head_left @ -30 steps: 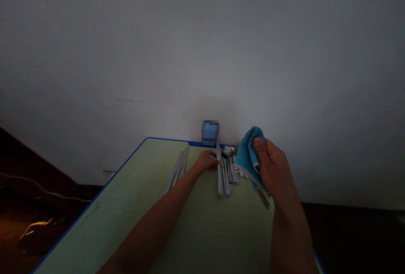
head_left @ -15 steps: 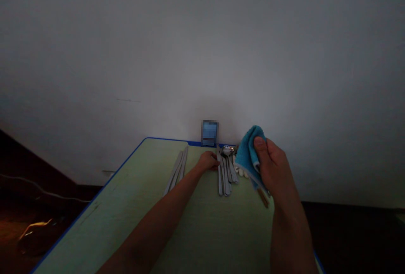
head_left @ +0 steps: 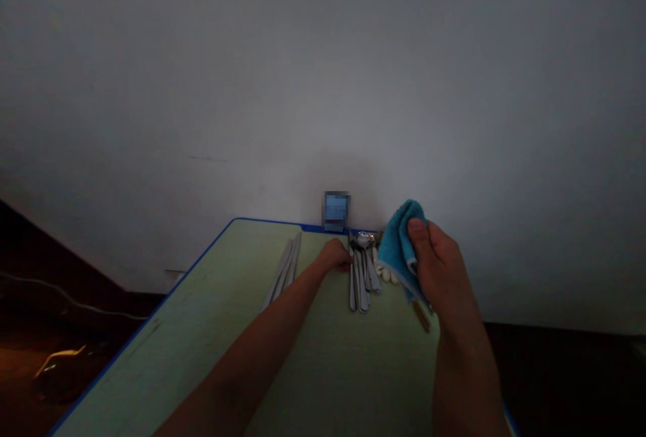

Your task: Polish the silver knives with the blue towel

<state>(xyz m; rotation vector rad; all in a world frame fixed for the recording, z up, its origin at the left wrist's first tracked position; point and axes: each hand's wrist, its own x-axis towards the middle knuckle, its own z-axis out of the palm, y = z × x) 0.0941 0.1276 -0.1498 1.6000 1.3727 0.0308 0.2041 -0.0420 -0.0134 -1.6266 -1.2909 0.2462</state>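
My left hand reaches over the table, its fingers closed on the leftmost table knife of a cutlery pile; the fingertips are partly hidden. Beside that knife lie more metal handles and spoons, bowls toward the wall. Raised at the right, my right hand grips a folded blue cloth with a pale edge, thumb on top. Several table knives rest slanted in a separate group, left of my left hand and partly behind its forearm.
A pale green table with a blue rim stands against a grey wall. A small blurred screen is at its back edge. White rounded pieces and brown sticks lie near the cloth. A cable runs at the left.
My left hand has shifted very slightly at the leftmost knife, its fingers more curled. The right hand keeps hold of the cloth. The view has moved a little.
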